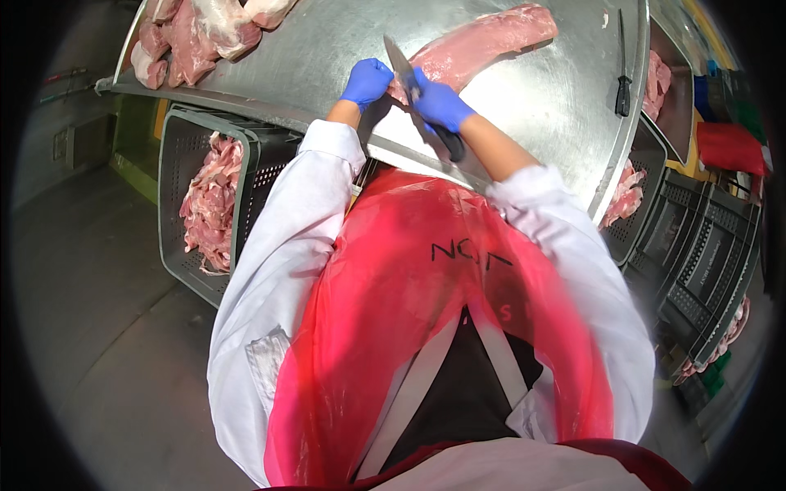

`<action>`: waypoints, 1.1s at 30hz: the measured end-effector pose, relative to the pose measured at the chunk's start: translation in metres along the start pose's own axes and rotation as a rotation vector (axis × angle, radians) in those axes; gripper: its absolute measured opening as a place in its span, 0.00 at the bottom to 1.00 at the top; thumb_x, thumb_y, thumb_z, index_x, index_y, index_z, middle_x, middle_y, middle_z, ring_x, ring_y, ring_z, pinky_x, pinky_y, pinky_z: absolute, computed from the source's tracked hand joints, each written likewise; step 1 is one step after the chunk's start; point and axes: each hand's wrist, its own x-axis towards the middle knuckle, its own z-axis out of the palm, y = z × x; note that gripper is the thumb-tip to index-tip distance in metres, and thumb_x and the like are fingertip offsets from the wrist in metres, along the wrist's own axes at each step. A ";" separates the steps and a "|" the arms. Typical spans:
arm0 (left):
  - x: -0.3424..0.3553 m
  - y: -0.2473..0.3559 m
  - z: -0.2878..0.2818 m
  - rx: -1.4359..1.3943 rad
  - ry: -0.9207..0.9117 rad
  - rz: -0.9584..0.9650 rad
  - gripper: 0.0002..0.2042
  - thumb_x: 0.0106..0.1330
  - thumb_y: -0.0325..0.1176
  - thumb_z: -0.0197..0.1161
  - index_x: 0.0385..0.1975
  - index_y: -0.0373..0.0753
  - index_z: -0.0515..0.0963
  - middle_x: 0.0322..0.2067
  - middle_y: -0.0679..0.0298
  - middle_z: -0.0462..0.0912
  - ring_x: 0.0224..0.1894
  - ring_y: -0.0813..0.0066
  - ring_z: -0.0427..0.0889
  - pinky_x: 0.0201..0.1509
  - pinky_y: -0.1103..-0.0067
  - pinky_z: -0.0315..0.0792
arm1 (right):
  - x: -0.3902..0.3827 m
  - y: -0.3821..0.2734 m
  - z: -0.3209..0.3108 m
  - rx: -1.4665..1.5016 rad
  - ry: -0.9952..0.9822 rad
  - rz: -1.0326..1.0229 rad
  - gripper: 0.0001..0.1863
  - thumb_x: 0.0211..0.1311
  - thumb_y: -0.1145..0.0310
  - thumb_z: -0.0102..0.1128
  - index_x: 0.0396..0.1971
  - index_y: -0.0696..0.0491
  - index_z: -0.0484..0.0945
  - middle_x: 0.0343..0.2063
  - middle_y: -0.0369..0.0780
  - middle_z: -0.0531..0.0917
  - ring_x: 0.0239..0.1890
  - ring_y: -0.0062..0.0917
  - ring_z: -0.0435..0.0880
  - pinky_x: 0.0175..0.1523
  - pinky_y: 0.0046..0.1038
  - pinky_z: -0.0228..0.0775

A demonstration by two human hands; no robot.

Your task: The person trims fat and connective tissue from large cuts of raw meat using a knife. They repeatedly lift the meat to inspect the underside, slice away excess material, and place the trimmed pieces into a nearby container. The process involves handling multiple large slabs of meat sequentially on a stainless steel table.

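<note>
A long pale-pink piece of meat (483,45) lies diagonally on the steel table (311,61). My right hand (438,102), in a blue glove, grips a knife (397,56) over the near end of that meat, its blade pointing away from me and a dark handle showing below my fingers. Just left of it my left hand (367,82), also blue-gloved, is curled closed beside the meat's end; whatever its fingertips hold is hidden.
Several meat pieces (196,37) lie top left. A black-handled rod (622,94) rests at right. Below the table are crates of meat, left (168,204) and right (634,237). A tray (675,98), stacked crates (696,262) and red item (729,147) stand at far right.
</note>
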 end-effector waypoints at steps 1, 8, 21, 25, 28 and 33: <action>-0.009 0.000 -0.006 -0.021 -0.002 -0.034 0.05 0.60 0.25 0.60 0.24 0.31 0.78 0.23 0.58 0.84 0.25 0.71 0.83 0.32 0.77 0.77 | -0.024 -0.009 -0.010 0.001 -0.151 0.015 0.38 0.71 0.61 0.46 0.77 0.50 0.44 0.36 0.55 0.85 0.35 0.41 0.86 0.45 0.39 0.77; -0.040 0.042 -0.005 -0.189 0.104 -0.002 0.05 0.59 0.22 0.60 0.21 0.33 0.79 0.22 0.59 0.83 0.24 0.74 0.81 0.27 0.77 0.74 | -0.062 -0.048 -0.045 0.038 -0.287 0.049 0.36 0.73 0.62 0.43 0.75 0.58 0.45 0.35 0.59 0.84 0.36 0.53 0.85 0.45 0.45 0.76; -0.207 0.082 -0.222 -0.106 0.752 0.118 0.04 0.70 0.30 0.62 0.34 0.40 0.80 0.27 0.71 0.76 0.29 0.86 0.73 0.30 0.86 0.66 | -0.162 -0.004 -0.129 0.477 -0.185 0.190 0.38 0.68 0.68 0.51 0.77 0.41 0.51 0.20 0.39 0.79 0.17 0.21 0.76 0.29 0.27 0.75; -0.267 -0.012 -0.327 0.999 0.527 -0.186 0.13 0.64 0.37 0.67 0.38 0.32 0.79 0.33 0.57 0.82 0.30 0.70 0.78 0.36 0.75 0.74 | -0.182 0.034 -0.135 0.683 0.116 0.233 0.40 0.66 0.72 0.53 0.77 0.39 0.51 0.17 0.37 0.77 0.15 0.18 0.74 0.25 0.26 0.73; -0.170 0.073 -0.230 0.970 0.273 -0.316 0.26 0.58 0.45 0.72 0.48 0.31 0.79 0.44 0.42 0.83 0.49 0.48 0.83 0.55 0.60 0.76 | -0.202 0.061 -0.129 0.746 0.240 0.297 0.42 0.65 0.73 0.53 0.77 0.37 0.51 0.17 0.36 0.77 0.14 0.18 0.74 0.24 0.25 0.72; 0.000 0.106 0.036 0.825 0.063 0.395 0.48 0.51 0.64 0.72 0.65 0.32 0.67 0.61 0.44 0.73 0.67 0.45 0.69 0.69 0.57 0.64 | -0.226 0.066 -0.121 0.839 0.298 0.345 0.42 0.66 0.74 0.53 0.78 0.36 0.49 0.17 0.36 0.78 0.14 0.17 0.74 0.24 0.24 0.72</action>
